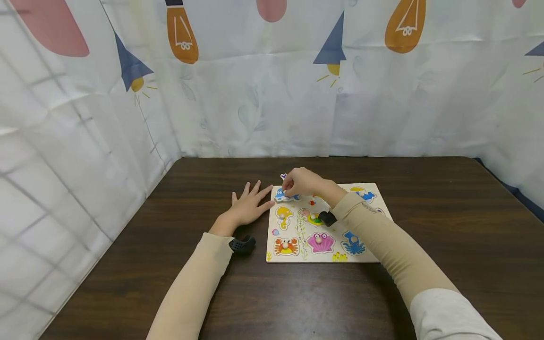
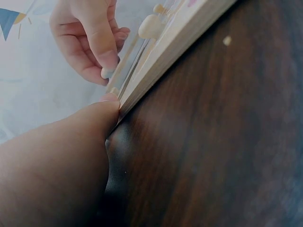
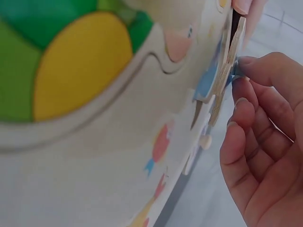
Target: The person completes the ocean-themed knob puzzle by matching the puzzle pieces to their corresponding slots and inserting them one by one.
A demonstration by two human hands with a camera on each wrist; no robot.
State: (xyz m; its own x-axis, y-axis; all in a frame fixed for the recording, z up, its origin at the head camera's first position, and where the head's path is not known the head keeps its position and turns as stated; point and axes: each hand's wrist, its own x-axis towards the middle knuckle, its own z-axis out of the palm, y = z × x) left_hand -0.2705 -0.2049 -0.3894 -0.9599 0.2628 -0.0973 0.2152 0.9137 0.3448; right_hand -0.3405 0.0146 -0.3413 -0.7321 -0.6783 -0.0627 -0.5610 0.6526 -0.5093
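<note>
Dark table; right hand pinches blue piece at puzzle board edge.

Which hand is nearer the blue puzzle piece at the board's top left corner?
Right. The right hand pinches the blue piece; the left hand lies flat on the table beside the board's left edge.

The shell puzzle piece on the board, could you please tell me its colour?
Pink-magenta shell piece, clearest in the head view.

Blue puzzle piece half under fingers
</note>
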